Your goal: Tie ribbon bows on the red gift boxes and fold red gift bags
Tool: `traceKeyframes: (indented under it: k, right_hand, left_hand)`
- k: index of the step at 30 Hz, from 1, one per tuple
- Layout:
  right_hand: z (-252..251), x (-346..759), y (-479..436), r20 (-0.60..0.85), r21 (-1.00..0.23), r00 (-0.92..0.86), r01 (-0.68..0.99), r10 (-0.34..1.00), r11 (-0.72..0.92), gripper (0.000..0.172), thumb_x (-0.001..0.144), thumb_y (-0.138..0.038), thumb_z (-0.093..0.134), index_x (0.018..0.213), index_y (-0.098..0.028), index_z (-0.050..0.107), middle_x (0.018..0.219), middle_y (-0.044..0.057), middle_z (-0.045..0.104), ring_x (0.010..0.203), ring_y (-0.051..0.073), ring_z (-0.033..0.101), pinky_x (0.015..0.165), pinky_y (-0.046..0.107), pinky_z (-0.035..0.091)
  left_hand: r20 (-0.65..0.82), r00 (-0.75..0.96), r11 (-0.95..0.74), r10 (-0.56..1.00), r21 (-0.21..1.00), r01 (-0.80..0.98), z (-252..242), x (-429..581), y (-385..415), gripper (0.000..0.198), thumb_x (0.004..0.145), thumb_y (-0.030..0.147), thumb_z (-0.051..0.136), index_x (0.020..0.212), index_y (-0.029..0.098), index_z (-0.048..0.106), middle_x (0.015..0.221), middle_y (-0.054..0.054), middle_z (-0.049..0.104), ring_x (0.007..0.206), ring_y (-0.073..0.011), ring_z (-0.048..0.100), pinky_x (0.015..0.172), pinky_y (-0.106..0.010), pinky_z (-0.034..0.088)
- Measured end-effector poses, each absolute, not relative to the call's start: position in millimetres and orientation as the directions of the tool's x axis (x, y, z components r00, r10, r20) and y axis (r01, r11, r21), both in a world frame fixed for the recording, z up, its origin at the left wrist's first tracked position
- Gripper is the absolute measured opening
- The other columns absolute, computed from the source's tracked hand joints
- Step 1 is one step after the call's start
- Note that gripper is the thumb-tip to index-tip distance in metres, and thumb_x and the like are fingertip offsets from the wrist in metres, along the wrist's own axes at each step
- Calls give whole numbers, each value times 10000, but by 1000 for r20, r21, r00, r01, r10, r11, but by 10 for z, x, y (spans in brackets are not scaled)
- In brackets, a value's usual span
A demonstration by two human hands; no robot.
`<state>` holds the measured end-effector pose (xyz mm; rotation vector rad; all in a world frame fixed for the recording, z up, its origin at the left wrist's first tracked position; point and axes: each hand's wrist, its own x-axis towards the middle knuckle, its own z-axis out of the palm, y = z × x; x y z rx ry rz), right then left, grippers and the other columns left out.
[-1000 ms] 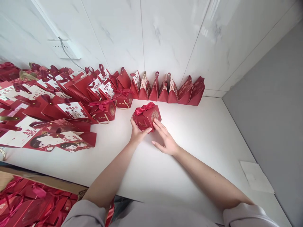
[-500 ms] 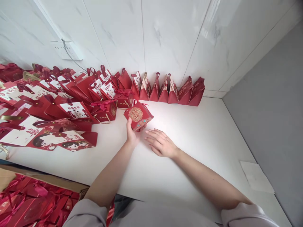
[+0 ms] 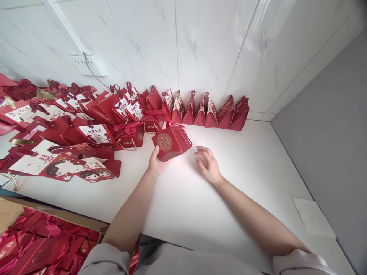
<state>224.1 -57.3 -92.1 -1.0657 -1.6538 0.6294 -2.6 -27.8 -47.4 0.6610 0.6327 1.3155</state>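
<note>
Left hand grips a red gift box by its lower left corner, thumb pressed flat on the near face; the other fingers pass under or behind the box and are largely hidden. The box is tilted, in front of the row of bags by the wall, over the white table; whether its underside touches the surface cannot be told. Its near face bears a round gold emblem, with small teal marks along the lower edge; a twisted red cord loops down the right-hand side, and part of a pink-red ribbon shows at the top. Right hand is empty, fingers loosely curled and parted, thumb apart from them, to the right of the box and not in contact with it. Just left of the held box, two bow-tied boxes with gold cord handles stand on the table. A row of triangular red bags lines the marbled wall; a dense group of red and white bags fills the left side. Lower left: an open cardboard carton packed with ribboned red boxes.
</note>
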Motion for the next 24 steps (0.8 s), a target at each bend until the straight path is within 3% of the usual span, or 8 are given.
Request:
traceKeyframes:
  k: [3,5,8,11,14,17,20,24]
  right_hand:
    - [-1018,2336,-459,310,-944,131,162,942,288,70,818,-218,514,883,-230,539,1283,104,535,1164,278,549,981,506,460]
    - [-1069,2388,-399,245,-967,179,111,953,228,90,818,-231,497,905,-223,520,1296,113,528,1153,277,553,969,510,454]
    - [-1076,2413,-374,211,-976,142,79,967,202,195,838,-265,497,1025,-233,545,1339,106,536,1208,276,536,994,496,438]
    - [-1013,2386,-412,209,-978,3,6,978,209,319,853,-313,525,1167,-268,545,1365,69,559,1215,251,555,991,445,458]
    - [-953,2361,-456,181,-980,-117,-110,977,168,369,887,-358,512,1245,-272,499,1002,39,728,937,224,670,889,424,507]
    - [-935,2365,-472,128,-985,-47,-122,991,121,280,929,-422,461,1137,-246,528,562,-39,615,521,184,561,610,350,501]
    - [-932,2367,-474,152,-983,69,-96,986,158,230,933,-459,479,1011,-249,533,585,-48,545,512,160,496,559,307,444]
    - [-911,2336,-491,211,-974,194,-45,958,224,209,912,-452,550,914,-244,528,836,-3,557,771,166,542,788,326,449]
  left_hand:
    - [34,330,109,943,908,-404,-474,-183,-285,739,602,340,836,1278,222,561,1328,-107,602,1287,-347,515,1056,-471,438]
    - [52,475,45,879,981,-191,-433,-277,-290,919,564,201,862,1389,259,462,1448,-106,492,1373,-350,418,1107,-463,386]
    - [-23,614,6,789,1000,30,-373,-352,-300,1024,603,187,856,1476,300,334,1528,-120,385,1407,-357,366,1109,-482,375]
    - [-84,640,-11,764,990,143,-403,-354,-283,998,635,226,842,1487,296,328,1528,-134,387,1385,-366,399,1089,-492,396]
    - [-26,425,-72,905,975,212,-534,-351,-199,898,697,232,779,1481,273,343,1507,-134,417,1372,-318,429,1121,-470,370]
    - [55,34,-63,998,944,324,-669,-410,-74,649,763,227,681,1379,221,477,1359,-140,562,1241,-263,561,1077,-445,423]
    - [103,-158,-35,982,923,383,-711,-513,11,384,819,250,593,1197,187,612,1175,-119,674,1122,-239,631,1037,-429,455]
    - [152,-262,-37,953,917,398,-570,-530,-39,319,888,391,523,1109,194,641,1162,-100,681,1105,-233,633,1044,-418,439]
